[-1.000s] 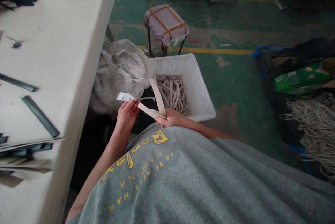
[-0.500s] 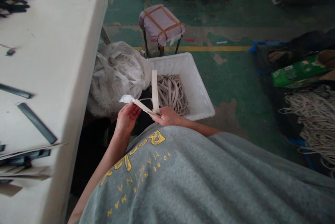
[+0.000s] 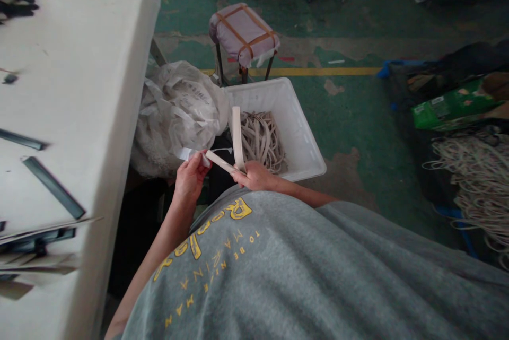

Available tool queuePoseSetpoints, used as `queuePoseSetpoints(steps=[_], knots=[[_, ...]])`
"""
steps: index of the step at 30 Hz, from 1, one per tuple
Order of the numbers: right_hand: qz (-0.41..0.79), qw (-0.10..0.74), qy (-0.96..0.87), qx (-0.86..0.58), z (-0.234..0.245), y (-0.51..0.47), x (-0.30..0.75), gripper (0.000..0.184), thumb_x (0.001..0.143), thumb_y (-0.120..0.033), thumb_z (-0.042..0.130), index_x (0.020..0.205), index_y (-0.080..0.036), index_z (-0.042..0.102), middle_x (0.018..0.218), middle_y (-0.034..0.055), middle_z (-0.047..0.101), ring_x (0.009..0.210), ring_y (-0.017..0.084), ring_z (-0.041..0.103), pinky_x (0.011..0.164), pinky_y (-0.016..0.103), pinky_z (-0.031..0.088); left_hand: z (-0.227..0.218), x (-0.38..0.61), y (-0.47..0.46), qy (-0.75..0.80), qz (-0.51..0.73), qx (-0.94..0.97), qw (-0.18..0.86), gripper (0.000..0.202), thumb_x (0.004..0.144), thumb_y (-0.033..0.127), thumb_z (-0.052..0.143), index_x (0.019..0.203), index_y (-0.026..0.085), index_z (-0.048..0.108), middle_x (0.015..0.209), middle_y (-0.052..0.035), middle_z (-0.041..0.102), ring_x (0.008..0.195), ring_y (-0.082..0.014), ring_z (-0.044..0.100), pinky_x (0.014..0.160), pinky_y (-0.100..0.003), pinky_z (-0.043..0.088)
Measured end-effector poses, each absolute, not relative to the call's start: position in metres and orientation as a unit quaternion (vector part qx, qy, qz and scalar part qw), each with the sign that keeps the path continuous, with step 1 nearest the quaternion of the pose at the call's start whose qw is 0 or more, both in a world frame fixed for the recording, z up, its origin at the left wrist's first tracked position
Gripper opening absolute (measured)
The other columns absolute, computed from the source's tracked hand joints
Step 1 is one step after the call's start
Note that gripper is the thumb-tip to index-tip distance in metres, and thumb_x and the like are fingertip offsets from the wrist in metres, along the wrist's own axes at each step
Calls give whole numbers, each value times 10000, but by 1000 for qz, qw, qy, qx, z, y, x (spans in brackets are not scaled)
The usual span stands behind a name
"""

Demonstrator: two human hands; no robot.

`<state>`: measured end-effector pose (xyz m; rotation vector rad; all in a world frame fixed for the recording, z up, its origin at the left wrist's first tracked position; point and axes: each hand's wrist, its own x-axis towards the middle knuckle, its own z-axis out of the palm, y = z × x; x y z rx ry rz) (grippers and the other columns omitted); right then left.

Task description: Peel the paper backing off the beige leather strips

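Note:
A flat cream-coloured strap, bent at one end, is held in my right hand, whose fingers close round it near the bend. One part of the strap stands up and another slants toward my left hand. The left fingers pinch a crumpled piece of white, film-like wrapping beside the strap's end. A thin white string or strip sticks out past those fingers. Just beyond my hands, a white plastic bin contains a tangle of pale strips.
On my left is a white-covered table with dark strips. Stuffed clear plastic bags lie between table and bin. A padded stool stands behind. Coiled pale cords and a green package are at right.
My left hand has shifted slightly left, away from the strap's end, with the white wrapping now bunched in its fingers. My right hand keeps its hold, moving slightly right.

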<state>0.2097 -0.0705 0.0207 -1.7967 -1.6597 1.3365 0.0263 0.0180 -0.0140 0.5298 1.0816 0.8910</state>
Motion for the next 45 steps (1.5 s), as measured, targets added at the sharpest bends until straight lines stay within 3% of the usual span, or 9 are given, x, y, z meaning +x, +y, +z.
queuePoseSetpoints(steps=[4,13,19,25,35,45], knots=[[493,228,-547,-637,16,-75,215,377,1002,-288,497,671,-158,623,610,2,640,575,108,559,643,234,393,-14,22,21,502,380,207,749,215,739,282,859,847,161,719,825,-48,759,736,-148,724,684,-245,572],[498,242,-587,-591,17,-80,212,348,988,-301,488,683,-169,592,614,-4,632,613,122,584,673,241,405,-11,25,25,514,414,127,740,225,813,263,804,745,176,607,650,33,656,574,-85,636,575,-191,524],[509,180,-607,-583,19,-76,207,300,991,-311,504,769,-153,628,667,22,669,667,146,615,662,251,390,-12,25,27,523,430,76,732,180,901,273,727,785,191,617,720,25,688,655,-96,687,646,-201,557],[546,149,-594,-571,25,-70,201,321,983,-313,523,736,-156,655,657,11,676,645,132,600,663,240,400,-12,27,25,501,431,81,746,173,907,270,721,780,191,633,746,23,699,681,-106,693,710,-233,576],[655,216,-497,-526,17,-65,205,320,979,-297,506,704,-152,579,573,-18,599,481,84,501,556,217,412,-11,29,17,487,418,68,764,188,917,272,713,769,191,629,723,27,703,685,-102,708,707,-210,581],[701,215,-482,-480,17,-62,205,334,963,-291,522,667,-146,577,556,-23,551,512,86,476,547,216,393,-8,26,18,462,417,70,779,198,916,302,720,768,200,638,732,41,701,690,-99,707,707,-212,578]])
